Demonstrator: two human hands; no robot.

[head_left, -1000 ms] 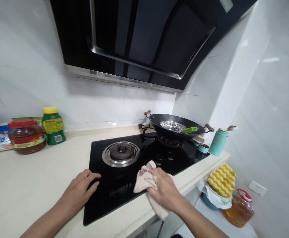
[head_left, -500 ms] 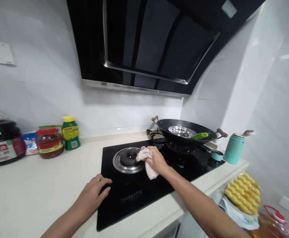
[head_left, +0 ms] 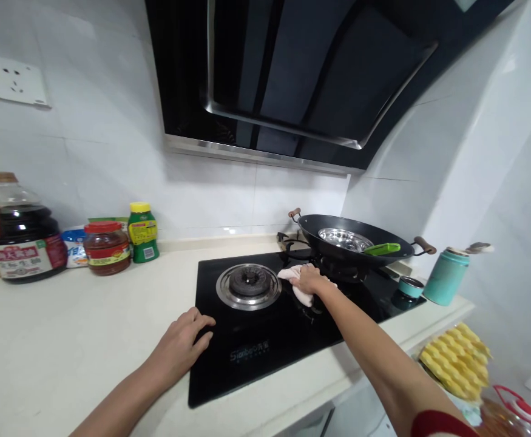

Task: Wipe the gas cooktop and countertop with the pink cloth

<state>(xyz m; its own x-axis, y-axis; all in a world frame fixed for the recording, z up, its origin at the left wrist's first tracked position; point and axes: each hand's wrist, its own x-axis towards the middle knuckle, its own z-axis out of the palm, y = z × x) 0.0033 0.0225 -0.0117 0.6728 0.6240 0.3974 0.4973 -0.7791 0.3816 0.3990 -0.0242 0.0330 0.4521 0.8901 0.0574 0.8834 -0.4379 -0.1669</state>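
Note:
My right hand [head_left: 311,280] is closed on a pale pink cloth [head_left: 302,294], pressed on the black glass gas stove [head_left: 242,331] between the left burner [head_left: 249,285] and the wok. Part of the cloth is hidden under my fingers. My left hand [head_left: 187,337] rests at the stove's left edge, fingers apart and holding nothing. On the right burner stands a black wok [head_left: 360,252] with two wooden handles. Inside it lie a steel strainer-like dish [head_left: 344,238] and something with a bright green handle [head_left: 382,249].
A range hood [head_left: 283,79] hangs overhead. On the counter [head_left: 87,340] at left stand a soy sauce jug [head_left: 26,243], a red-lidded jar [head_left: 105,249] and a green bottle [head_left: 143,233]. Right of the stove are a small teal pot [head_left: 411,287] and a teal canister [head_left: 447,278].
My right hand has moved the cloth away from the left burner, rightward toward the wok. My left hand stays by the stove's edge. The camera view has shifted slightly.

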